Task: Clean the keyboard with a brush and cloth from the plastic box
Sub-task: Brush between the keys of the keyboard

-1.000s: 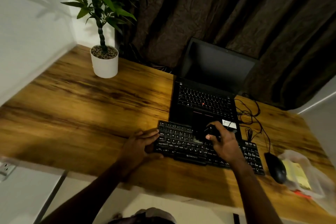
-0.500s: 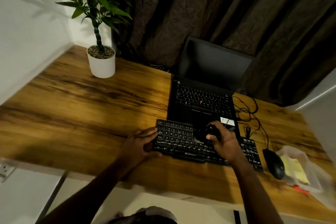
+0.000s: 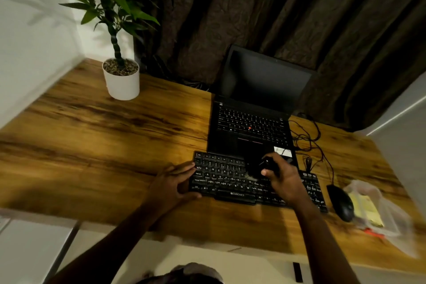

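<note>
Poking leftward from the right hand [image 3: 285,181], the brush [image 3: 253,168] touches the keyboard [image 3: 221,176].

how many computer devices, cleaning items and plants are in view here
computer devices: 3 (laptop, keyboard, mouse)
cleaning items: 3 (brush, yellow cloth, plastic box)
plants: 1 (potted plant)
total: 7

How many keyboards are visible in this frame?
2. The external keyboard lies near the front edge of the desk, the left hand at its left end, the right hand holding a brush over it. The laptop keyboard is directly behind. None seems hidden.
</note>
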`<control>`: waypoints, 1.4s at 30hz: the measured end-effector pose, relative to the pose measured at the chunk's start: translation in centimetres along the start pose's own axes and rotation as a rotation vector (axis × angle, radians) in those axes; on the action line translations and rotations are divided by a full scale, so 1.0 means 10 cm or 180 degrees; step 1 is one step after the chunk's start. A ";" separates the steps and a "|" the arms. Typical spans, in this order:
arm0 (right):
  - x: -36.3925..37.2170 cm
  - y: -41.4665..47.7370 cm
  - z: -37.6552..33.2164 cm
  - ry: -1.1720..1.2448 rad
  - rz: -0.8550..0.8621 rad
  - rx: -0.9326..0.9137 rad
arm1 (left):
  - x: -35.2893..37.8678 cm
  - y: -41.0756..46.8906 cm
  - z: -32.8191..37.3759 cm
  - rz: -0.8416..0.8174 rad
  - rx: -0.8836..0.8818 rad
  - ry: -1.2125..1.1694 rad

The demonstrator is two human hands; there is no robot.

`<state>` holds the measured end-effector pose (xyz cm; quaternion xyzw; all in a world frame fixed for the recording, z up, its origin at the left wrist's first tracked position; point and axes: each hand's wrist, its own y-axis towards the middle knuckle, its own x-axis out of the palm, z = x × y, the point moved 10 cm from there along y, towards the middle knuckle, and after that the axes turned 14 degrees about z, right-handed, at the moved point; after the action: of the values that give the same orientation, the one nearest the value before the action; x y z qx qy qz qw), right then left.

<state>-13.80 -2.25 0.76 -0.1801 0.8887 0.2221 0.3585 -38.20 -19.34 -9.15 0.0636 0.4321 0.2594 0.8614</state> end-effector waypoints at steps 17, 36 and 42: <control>-0.18 0.01 0.15 -0.0026 0.0084 0.0032 | 0.05 -0.03 -0.06 -0.0033 -0.0041 0.0032; -0.43 -0.03 0.25 -0.0231 0.0131 -0.0024 | -0.12 0.00 0.09 0.0450 0.0305 -0.0286; -0.32 0.01 0.17 -0.0182 0.0170 -0.0084 | -0.15 0.00 0.12 0.0435 0.0279 -0.0487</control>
<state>-10.69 -0.72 2.00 -0.1546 0.8796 0.2483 0.3752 -38.02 -19.99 -7.36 0.1502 0.3706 0.2927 0.8686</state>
